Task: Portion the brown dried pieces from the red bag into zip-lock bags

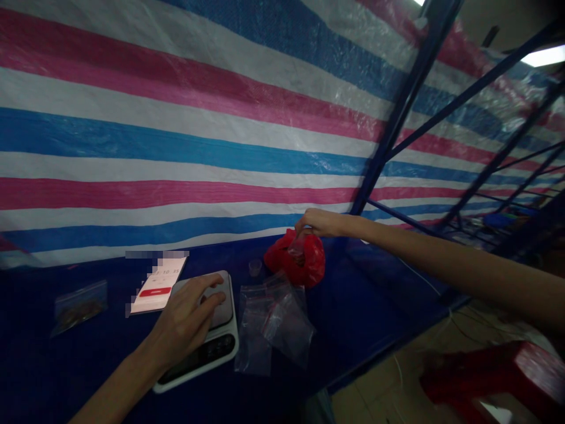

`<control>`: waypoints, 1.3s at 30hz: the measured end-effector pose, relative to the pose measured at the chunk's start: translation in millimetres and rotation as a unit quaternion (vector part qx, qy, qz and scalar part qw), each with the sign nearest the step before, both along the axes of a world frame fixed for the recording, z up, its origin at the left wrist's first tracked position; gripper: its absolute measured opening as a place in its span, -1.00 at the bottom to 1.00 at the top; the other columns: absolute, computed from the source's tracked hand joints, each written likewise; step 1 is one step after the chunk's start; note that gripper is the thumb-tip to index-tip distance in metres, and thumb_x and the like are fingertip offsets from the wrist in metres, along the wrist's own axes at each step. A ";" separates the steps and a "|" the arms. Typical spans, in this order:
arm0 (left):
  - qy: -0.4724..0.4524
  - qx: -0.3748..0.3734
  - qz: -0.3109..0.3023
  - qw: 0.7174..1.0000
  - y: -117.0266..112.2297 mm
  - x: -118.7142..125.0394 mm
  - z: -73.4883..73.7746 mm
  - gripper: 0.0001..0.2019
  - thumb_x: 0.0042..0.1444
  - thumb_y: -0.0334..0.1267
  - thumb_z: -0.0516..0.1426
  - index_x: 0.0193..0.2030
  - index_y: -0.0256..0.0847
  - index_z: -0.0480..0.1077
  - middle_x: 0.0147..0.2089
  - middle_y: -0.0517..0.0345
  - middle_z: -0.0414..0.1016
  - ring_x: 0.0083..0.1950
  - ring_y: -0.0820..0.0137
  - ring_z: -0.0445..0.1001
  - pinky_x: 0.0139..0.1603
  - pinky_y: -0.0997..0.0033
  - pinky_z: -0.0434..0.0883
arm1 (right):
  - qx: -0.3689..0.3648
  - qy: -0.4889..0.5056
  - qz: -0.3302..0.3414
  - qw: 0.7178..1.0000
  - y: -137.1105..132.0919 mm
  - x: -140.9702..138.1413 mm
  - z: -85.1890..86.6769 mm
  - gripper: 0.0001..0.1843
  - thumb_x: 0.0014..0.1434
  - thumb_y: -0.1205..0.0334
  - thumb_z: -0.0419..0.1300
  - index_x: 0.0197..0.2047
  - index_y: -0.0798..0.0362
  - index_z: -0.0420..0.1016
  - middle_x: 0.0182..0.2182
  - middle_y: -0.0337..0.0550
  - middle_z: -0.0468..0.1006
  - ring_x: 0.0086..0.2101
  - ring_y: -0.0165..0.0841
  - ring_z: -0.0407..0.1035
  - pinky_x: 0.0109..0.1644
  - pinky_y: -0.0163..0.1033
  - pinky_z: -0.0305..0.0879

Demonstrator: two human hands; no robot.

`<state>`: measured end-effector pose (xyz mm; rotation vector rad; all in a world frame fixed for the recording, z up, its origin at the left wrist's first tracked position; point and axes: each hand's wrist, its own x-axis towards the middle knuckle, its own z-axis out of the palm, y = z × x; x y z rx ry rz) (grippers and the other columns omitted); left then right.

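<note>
My left hand (pixel 189 309) lies over the kitchen scale (pixel 229 321), its fingers loosely bent and apart, with nothing visible in them. The hand and wrist cover part of the scale's plate and display. My right hand (pixel 318 224) is at the mouth of a red plastic bag (pixel 315 265), fingers pinched together. Below those fingers, a clear plastic piece (pixel 296 247) hangs inside the bag's opening; its exact kind is hard to make out. Left of the bag stands a small clear cup (pixel 255 268). Several flat clear zip bags (pixel 256 335) overlap beside the scale.
A phone (pixel 154 290) with a lit screen lies behind the scale. Farther left is a zip bag with small brownish contents (pixel 79 309). Striped sheeting (pixel 198 194) and a blue metal frame (pixel 384 153) border the blue table. A red stool (pixel 481 368) stands at lower right.
</note>
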<state>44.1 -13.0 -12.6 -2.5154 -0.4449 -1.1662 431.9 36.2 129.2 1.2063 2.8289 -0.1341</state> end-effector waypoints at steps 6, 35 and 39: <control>-0.007 0.001 -0.003 1.000 0.3 -1.7 -1.9 -0.70 0.16 -0.63 0.04 -0.03 -0.28 0.34 0.10 -0.21 0.40 0.06 0.20 0.47 -0.09 0.23 0.53 | 0.009 -0.036 0.004 0.999 -2.6 -8.5 0.1 -0.79 0.25 0.36 0.24 -0.10 0.03 0.68 -0.26 -0.09 0.71 -0.31 -0.35 0.49 -0.25 -0.30 0.23; 0.118 -0.358 0.373 0.848 4.7 -199.8 -52.9 -0.41 0.35 0.06 -0.11 0.41 -0.16 0.21 0.43 -0.01 0.23 0.38 0.17 0.32 0.44 0.12 0.25 | 0.116 0.069 0.136 0.981 -131.1 -81.6 -154.0 -0.86 0.34 0.27 0.14 -0.06 0.01 0.47 -0.13 -0.05 0.58 -0.21 -0.23 0.45 -0.15 -0.12 0.39; 0.078 -0.341 0.387 0.853 6.5 -196.5 -37.7 -0.45 0.33 0.09 -0.05 0.34 -0.13 0.26 0.26 -0.01 0.37 0.23 0.17 0.42 0.33 0.10 0.34 | 0.071 0.121 0.144 0.980 -124.3 -75.2 -130.7 -0.68 0.34 -0.04 0.14 -0.08 0.03 0.51 -0.13 -0.02 0.57 -0.16 -0.19 0.45 -0.04 -0.06 0.37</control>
